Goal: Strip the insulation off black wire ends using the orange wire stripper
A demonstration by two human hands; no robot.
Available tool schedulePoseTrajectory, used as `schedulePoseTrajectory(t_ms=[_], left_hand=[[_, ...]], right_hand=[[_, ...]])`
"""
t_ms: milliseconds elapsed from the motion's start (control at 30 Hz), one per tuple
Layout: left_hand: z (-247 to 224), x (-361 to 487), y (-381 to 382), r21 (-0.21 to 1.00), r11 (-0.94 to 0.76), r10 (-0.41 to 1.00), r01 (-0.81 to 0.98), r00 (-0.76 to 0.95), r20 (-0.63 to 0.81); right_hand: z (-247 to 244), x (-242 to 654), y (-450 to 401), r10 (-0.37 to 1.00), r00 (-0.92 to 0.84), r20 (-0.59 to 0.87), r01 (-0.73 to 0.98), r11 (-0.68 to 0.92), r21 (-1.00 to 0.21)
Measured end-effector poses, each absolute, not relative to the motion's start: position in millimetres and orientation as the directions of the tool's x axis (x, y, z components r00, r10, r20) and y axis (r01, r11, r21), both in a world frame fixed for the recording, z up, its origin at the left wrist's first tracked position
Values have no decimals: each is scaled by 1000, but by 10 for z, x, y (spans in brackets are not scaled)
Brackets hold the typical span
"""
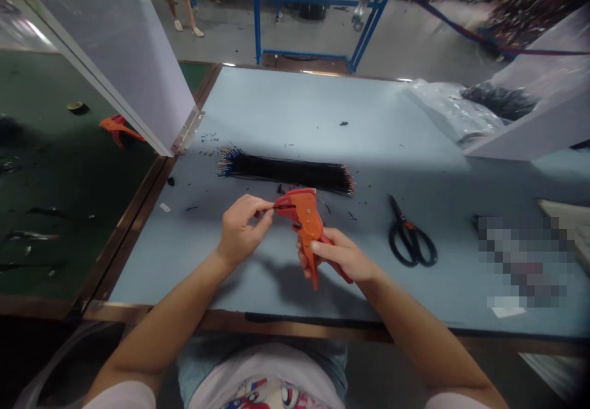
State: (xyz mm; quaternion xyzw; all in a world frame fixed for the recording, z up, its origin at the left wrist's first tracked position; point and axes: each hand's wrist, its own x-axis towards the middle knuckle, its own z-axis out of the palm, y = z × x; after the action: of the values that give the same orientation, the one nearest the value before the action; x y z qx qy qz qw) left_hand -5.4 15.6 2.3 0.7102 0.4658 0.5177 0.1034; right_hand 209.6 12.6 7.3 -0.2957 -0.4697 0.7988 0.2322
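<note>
My right hand (338, 252) is wrapped round the handles of an orange and red wire stripper (308, 212), its head pointing left. At the stripper's jaws, my left hand (246, 221) pinches what looks like a thin dark wire (278, 206) between thumb and forefinger. Most of that wire is hidden by the fingers and the tool. Just beyond both hands, a bundle of black wires (286, 171) lies lengthwise on the blue-grey tabletop (295, 114), with bare, coppery tips at its ends.
Black-handled scissors (410, 237) lie to the right, near a blurred-out patch (520, 261). Small dark scraps (343, 123) dot the table. Clear plastic bags (461, 111) rest at the back right. A second orange tool (120, 129) sits on the green surface at left, beyond a white panel (138, 46).
</note>
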Motion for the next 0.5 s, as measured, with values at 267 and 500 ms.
schedulePoseTrajectory(t_ms=[267, 500], left_hand=[[46, -51, 145, 586, -550, 755, 594, 54, 654], [58, -38, 142, 530, -585, 721, 614, 93, 687]], right_hand=[[79, 2080, 107, 641, -730, -239, -90, -436, -896], [88, 2091, 94, 665, -689, -289, -77, -464, -883]])
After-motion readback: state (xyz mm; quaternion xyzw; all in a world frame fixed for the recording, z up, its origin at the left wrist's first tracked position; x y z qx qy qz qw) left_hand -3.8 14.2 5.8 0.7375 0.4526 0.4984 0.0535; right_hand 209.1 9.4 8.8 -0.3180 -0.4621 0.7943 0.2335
